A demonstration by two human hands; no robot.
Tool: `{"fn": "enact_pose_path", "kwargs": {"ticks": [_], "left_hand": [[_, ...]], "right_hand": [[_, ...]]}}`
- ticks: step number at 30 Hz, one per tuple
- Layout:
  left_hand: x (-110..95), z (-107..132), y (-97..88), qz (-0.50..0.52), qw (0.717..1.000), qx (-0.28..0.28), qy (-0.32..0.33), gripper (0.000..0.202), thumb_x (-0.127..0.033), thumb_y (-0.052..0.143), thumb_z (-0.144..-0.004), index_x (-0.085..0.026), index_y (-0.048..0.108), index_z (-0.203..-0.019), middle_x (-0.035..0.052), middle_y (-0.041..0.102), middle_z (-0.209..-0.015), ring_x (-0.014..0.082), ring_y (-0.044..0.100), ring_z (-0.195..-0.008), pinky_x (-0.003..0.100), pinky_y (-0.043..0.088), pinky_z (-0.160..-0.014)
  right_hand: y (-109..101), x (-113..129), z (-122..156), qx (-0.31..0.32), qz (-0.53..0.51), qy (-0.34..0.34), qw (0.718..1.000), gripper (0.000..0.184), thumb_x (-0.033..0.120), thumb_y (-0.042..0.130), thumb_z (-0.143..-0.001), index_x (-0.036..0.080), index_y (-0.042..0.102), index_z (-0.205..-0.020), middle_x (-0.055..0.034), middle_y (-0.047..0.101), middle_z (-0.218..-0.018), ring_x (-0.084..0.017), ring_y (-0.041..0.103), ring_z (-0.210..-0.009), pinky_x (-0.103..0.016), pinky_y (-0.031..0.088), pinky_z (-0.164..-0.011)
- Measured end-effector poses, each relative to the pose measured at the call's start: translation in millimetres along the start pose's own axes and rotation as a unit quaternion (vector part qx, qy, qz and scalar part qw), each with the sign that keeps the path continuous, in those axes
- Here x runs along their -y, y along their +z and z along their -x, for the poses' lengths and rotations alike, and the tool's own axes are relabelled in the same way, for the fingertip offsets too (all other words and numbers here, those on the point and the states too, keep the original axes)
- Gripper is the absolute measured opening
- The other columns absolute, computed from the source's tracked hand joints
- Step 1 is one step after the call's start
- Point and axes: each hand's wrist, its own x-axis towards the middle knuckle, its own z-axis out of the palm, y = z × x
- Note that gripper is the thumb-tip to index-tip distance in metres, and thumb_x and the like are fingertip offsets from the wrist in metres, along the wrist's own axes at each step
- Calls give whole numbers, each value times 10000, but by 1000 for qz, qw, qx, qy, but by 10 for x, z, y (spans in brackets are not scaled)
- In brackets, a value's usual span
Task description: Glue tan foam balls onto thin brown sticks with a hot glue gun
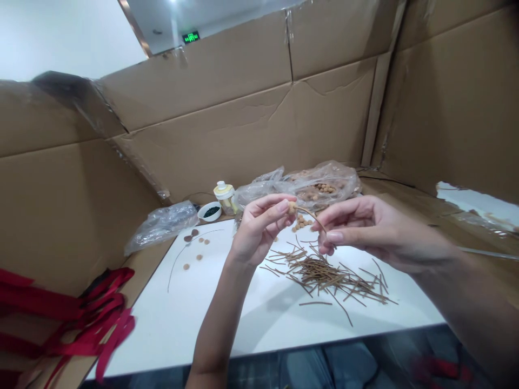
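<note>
Between the thumb and fingers of my left hand (263,224) is a small tan ball (291,208), raised above the white board. My right hand (360,229) pinches a thin brown stick (310,213), which bends in a curve. The stick's far end meets the ball; whether it goes into it I cannot tell. Below my hands lies a loose pile of similar brown sticks (324,275). Several more tan balls (302,222) sit just behind, partly hidden by my fingers.
On the white board (162,335), left, lie dark brown pieces (188,238), small tan discs (186,267) and a thin wire (172,267). Behind stand a white bowl (210,218) of dark bits, a bottle (224,194) and plastic bags (320,183). Red ribbon (109,319) hangs left; cardboard walls (227,129) surround everything.
</note>
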Motion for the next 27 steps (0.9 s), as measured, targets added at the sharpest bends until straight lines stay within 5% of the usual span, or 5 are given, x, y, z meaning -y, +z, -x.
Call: {"fn": "enact_pose_path", "kwargs": {"ticks": [7, 11, 17, 23, 27], "left_hand": [[123, -116, -138, -61, 998, 22, 6, 275, -384, 724, -748, -168, 733, -919, 57, 714, -824, 116, 653, -720, 195, 532, -665], [583, -289, -679, -349, 936, -45, 5, 476, -508, 543, -846, -154, 630, -1154, 110, 706, -1023, 183, 672, -867, 293, 546, -765], [1306, -256, -1414, -506, 857, -98, -26, 399, -342, 733, -690, -142, 681, -1031, 113, 699, -1030, 250, 629, -937, 361, 516, -811], [1520, -255, -1469, -551, 830, -84, -13, 279, -246, 704, -709, -136, 707, -966, 91, 720, -925, 236, 634, -871, 374, 500, -849], [1394, -341, -1345, -533, 842, -86, 13, 193, -236, 685, -727, -133, 700, -889, 85, 723, -841, 217, 644, -774, 364, 528, -782]], "right_hand": [[-116, -94, -81, 7, -51, 39, 998, 76, 194, 790, -715, 158, 737, -756, -49, 742, -717, -139, 706, -690, -231, 582, -679], [-196, -182, -157, -89, -38, 16, 995, 153, 233, 837, -640, 160, 728, -720, -40, 732, -758, -130, 687, -704, -243, 570, -689], [-211, -372, -302, -168, -43, -38, 984, 222, 285, 853, -598, 169, 719, -731, -10, 693, -685, -105, 639, -608, -233, 535, -602], [-143, -436, -420, -182, -43, -92, 978, 267, 330, 858, -588, 156, 701, -715, -20, 691, -671, -109, 636, -612, -234, 525, -604], [-113, -397, -493, -174, -18, -134, 975, 237, 337, 831, -635, 159, 696, -716, -8, 679, -678, -101, 619, -629, -240, 516, -640]]}}
